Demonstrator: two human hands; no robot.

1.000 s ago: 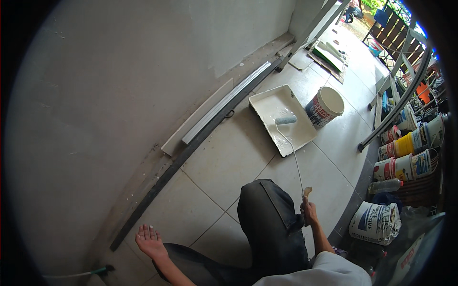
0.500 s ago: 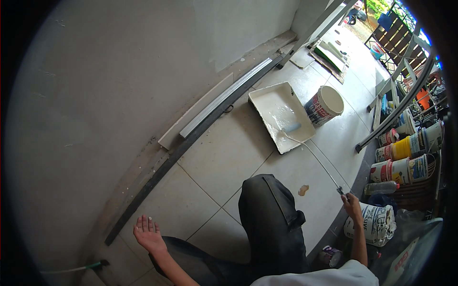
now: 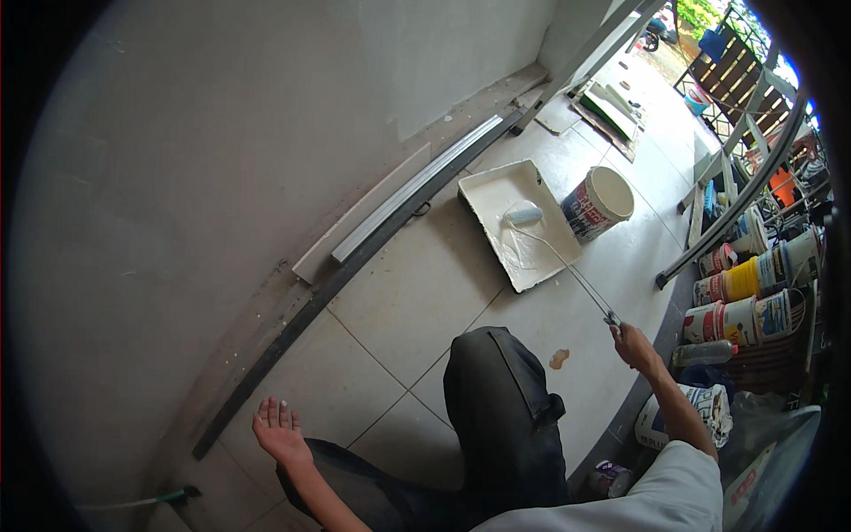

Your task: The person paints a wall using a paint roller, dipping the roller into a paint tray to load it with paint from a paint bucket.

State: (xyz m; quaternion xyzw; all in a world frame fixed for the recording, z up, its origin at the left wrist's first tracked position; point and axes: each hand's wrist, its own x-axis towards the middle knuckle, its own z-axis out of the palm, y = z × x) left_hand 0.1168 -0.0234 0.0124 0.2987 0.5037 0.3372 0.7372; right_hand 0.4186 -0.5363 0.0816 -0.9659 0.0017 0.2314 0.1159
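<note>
My right hand (image 3: pixel 634 343) grips the end of a long thin roller handle (image 3: pixel 572 277). Its pale roller head (image 3: pixel 523 215) rests in a white paint tray (image 3: pixel 496 186) on the tiled floor ahead of me. A white paint bucket (image 3: pixel 599 204) stands just right of the tray. My left hand (image 3: pixel 279 432) hovers open over a floor tile near the foot of the grey wall, holding nothing. My knee in dark trousers (image 3: pixel 501 399) is raised between both hands.
A white plank (image 3: pixel 408 191) and a dark strip (image 3: pixel 310 306) lie along the wall base. Several paint cans (image 3: pixel 740 293) crowd the right side by a slanted metal rail (image 3: pixel 736 208). A white sack (image 3: pixel 705 408) sits lower right. A brown spot (image 3: pixel 558 358) marks the tile.
My right hand has swung out to the right and away from my knee with the handle. The roller head has stayed in the tray, shifting slightly within it. My left hand barely moved.
</note>
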